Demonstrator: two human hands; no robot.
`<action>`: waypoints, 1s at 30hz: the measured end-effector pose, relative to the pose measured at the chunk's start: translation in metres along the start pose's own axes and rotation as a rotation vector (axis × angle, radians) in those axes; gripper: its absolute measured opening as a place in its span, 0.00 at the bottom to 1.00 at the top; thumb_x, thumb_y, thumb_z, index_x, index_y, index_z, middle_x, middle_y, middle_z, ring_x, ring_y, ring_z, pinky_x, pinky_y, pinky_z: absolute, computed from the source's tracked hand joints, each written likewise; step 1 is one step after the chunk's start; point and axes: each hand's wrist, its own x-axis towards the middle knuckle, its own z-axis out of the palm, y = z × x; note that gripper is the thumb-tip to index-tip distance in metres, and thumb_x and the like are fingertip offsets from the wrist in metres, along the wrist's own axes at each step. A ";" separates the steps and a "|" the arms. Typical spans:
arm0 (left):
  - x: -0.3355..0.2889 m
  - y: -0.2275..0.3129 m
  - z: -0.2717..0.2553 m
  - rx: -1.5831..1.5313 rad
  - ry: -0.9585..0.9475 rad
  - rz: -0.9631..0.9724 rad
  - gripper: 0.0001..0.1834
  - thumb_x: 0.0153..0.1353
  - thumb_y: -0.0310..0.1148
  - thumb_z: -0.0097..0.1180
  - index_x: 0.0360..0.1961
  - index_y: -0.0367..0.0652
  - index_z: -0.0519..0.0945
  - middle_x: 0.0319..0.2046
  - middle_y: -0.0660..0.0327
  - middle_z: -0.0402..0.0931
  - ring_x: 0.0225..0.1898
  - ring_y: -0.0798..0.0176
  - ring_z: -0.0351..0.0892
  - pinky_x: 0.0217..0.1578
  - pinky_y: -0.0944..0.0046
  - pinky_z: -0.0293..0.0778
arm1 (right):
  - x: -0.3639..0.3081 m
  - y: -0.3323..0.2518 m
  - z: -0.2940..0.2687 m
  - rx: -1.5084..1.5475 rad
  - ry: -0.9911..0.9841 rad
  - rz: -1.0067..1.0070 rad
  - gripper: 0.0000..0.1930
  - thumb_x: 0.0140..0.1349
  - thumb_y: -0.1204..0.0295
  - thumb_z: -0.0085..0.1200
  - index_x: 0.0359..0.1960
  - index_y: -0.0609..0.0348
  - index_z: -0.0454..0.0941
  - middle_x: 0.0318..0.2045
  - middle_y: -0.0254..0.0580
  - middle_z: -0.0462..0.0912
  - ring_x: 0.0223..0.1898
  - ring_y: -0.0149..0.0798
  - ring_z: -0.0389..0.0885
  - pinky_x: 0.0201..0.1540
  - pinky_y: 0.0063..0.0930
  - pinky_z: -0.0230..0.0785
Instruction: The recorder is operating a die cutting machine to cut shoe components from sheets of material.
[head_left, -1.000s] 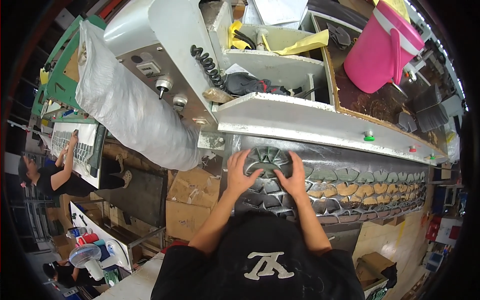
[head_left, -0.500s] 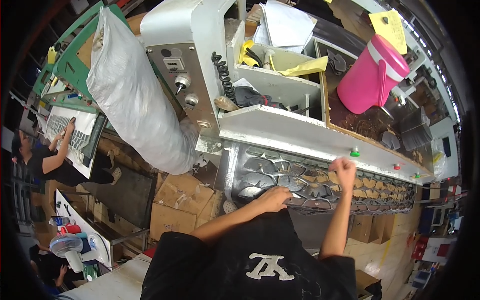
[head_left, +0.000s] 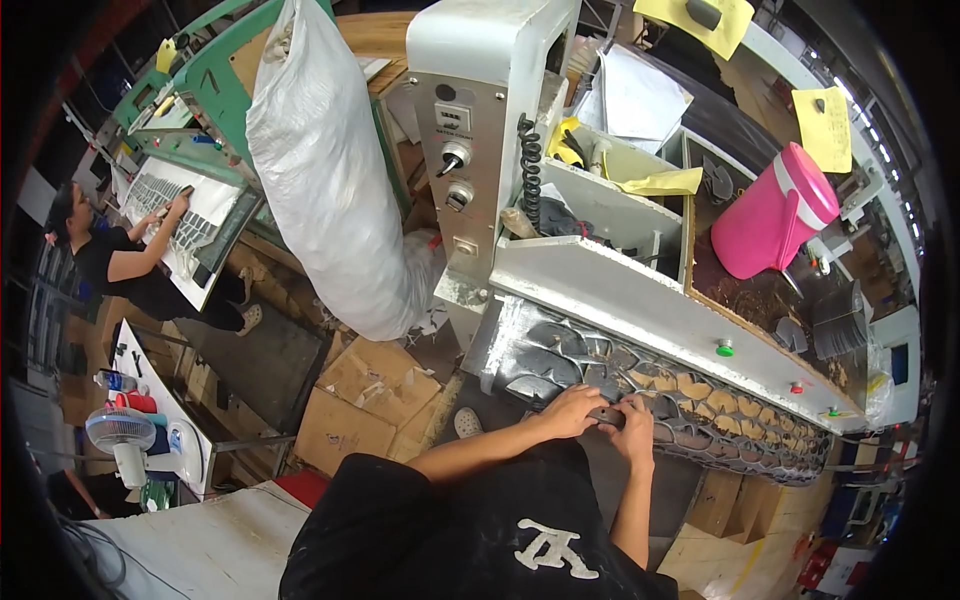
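Note:
My left hand (head_left: pixel 570 412) and my right hand (head_left: pixel 634 430) are close together at the near edge of the machine bed. Between them the fingers of both are closed on a small dark flat piece (head_left: pixel 606 415); its full outline is hidden. Just beyond the hands lies a long dark grey sheet (head_left: pixel 560 368) with rows of curved cut-out shapes. Tan board shows through many of its openings towards the right.
Behind the sheet runs a white machine beam (head_left: pixel 620 295) with green and red buttons. A pink jug (head_left: pixel 765 225) and stacked grey pieces (head_left: pixel 838 325) stand on the top. A white sack (head_left: pixel 335 170) and flattened cardboard (head_left: pixel 360 400) are left. A co-worker (head_left: pixel 120 245) handles a sheet at another table.
My right hand has come down and left from over the sheet to meet my left hand. Both are now on the dark piece. The view has shifted.

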 end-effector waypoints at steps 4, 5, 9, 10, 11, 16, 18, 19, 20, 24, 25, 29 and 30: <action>0.001 0.001 0.005 0.012 0.050 0.009 0.22 0.58 0.26 0.71 0.55 0.40 0.85 0.47 0.51 0.79 0.57 0.42 0.77 0.59 0.47 0.74 | -0.012 0.001 0.011 -0.061 0.119 -0.037 0.24 0.41 0.71 0.82 0.43 0.58 0.88 0.51 0.44 0.83 0.50 0.57 0.80 0.56 0.49 0.72; 0.002 -0.002 0.006 0.012 0.070 0.040 0.22 0.57 0.26 0.71 0.54 0.39 0.85 0.47 0.51 0.78 0.56 0.41 0.77 0.59 0.47 0.74 | -0.009 0.001 0.011 -0.057 0.123 -0.035 0.24 0.41 0.72 0.82 0.43 0.58 0.88 0.51 0.44 0.83 0.50 0.57 0.80 0.55 0.49 0.71; 0.002 -0.003 0.000 0.006 0.008 0.034 0.22 0.58 0.25 0.71 0.55 0.39 0.85 0.48 0.50 0.79 0.57 0.42 0.77 0.59 0.46 0.74 | -0.008 -0.005 0.013 -0.017 0.148 -0.030 0.23 0.42 0.73 0.81 0.43 0.58 0.87 0.50 0.43 0.83 0.49 0.57 0.79 0.54 0.49 0.71; 0.000 -0.002 0.003 0.009 -0.005 0.038 0.22 0.58 0.25 0.71 0.55 0.39 0.85 0.48 0.50 0.79 0.57 0.42 0.77 0.59 0.46 0.74 | -0.013 -0.004 0.014 -0.007 0.163 -0.023 0.24 0.42 0.73 0.81 0.43 0.58 0.87 0.49 0.42 0.83 0.48 0.57 0.79 0.54 0.49 0.71; -0.003 -0.004 0.004 0.019 -0.006 0.029 0.22 0.58 0.26 0.71 0.55 0.39 0.85 0.48 0.50 0.79 0.57 0.42 0.77 0.59 0.46 0.74 | -0.017 -0.004 0.016 -0.013 0.159 -0.024 0.24 0.42 0.73 0.81 0.43 0.58 0.87 0.49 0.42 0.83 0.48 0.57 0.79 0.54 0.49 0.71; -0.018 -0.003 -0.018 -0.123 -0.267 -0.049 0.20 0.58 0.36 0.75 0.50 0.40 0.87 0.47 0.50 0.83 0.54 0.43 0.83 0.58 0.49 0.77 | -0.045 0.003 0.016 0.054 0.032 -0.057 0.20 0.43 0.68 0.83 0.38 0.60 0.89 0.46 0.44 0.85 0.46 0.55 0.84 0.48 0.46 0.75; -0.022 -0.005 -0.049 -0.212 -0.209 -0.195 0.18 0.59 0.40 0.76 0.43 0.39 0.89 0.43 0.50 0.87 0.51 0.44 0.85 0.56 0.50 0.78 | -0.039 0.005 0.007 0.245 -0.208 0.028 0.21 0.45 0.62 0.85 0.34 0.63 0.90 0.42 0.48 0.88 0.41 0.51 0.88 0.42 0.44 0.78; -0.032 -0.015 -0.052 -0.066 0.170 -0.114 0.19 0.60 0.39 0.75 0.47 0.40 0.88 0.45 0.51 0.87 0.53 0.43 0.84 0.58 0.48 0.77 | -0.025 -0.005 -0.003 0.246 -0.217 0.039 0.21 0.45 0.62 0.85 0.34 0.63 0.90 0.42 0.48 0.88 0.41 0.51 0.88 0.42 0.44 0.78; -0.033 -0.019 -0.067 0.049 0.365 -0.163 0.24 0.63 0.40 0.72 0.56 0.38 0.84 0.53 0.48 0.84 0.58 0.40 0.80 0.62 0.46 0.74 | -0.007 -0.018 -0.011 0.098 -0.281 0.108 0.20 0.47 0.61 0.83 0.35 0.61 0.90 0.38 0.46 0.88 0.42 0.51 0.88 0.51 0.46 0.76; -0.066 -0.046 -0.083 0.384 0.490 -0.286 0.40 0.67 0.41 0.68 0.72 0.29 0.68 0.69 0.39 0.70 0.70 0.35 0.69 0.72 0.41 0.64 | 0.081 -0.067 0.038 0.156 0.138 -0.145 0.25 0.53 0.58 0.79 0.49 0.58 0.88 0.51 0.48 0.86 0.53 0.53 0.84 0.60 0.52 0.72; -0.073 -0.048 -0.082 0.391 0.434 -0.270 0.41 0.67 0.41 0.68 0.73 0.29 0.67 0.70 0.39 0.69 0.71 0.35 0.69 0.73 0.41 0.63 | 0.102 -0.091 0.053 0.141 0.266 -0.240 0.28 0.53 0.58 0.78 0.54 0.58 0.86 0.57 0.49 0.84 0.56 0.54 0.81 0.58 0.52 0.71; -0.105 -0.053 -0.065 0.315 0.410 -0.290 0.47 0.66 0.41 0.69 0.77 0.29 0.61 0.74 0.38 0.67 0.73 0.34 0.68 0.75 0.41 0.63 | 0.123 -0.100 0.107 0.083 0.035 -0.279 0.33 0.51 0.62 0.78 0.60 0.56 0.81 0.55 0.47 0.80 0.57 0.55 0.77 0.58 0.48 0.68; -0.108 -0.057 -0.063 0.316 0.375 -0.302 0.47 0.66 0.42 0.69 0.78 0.30 0.60 0.75 0.39 0.66 0.75 0.37 0.67 0.76 0.42 0.62 | 0.121 -0.098 0.115 0.087 -0.071 -0.249 0.33 0.51 0.63 0.78 0.60 0.56 0.81 0.51 0.46 0.80 0.57 0.54 0.76 0.59 0.47 0.67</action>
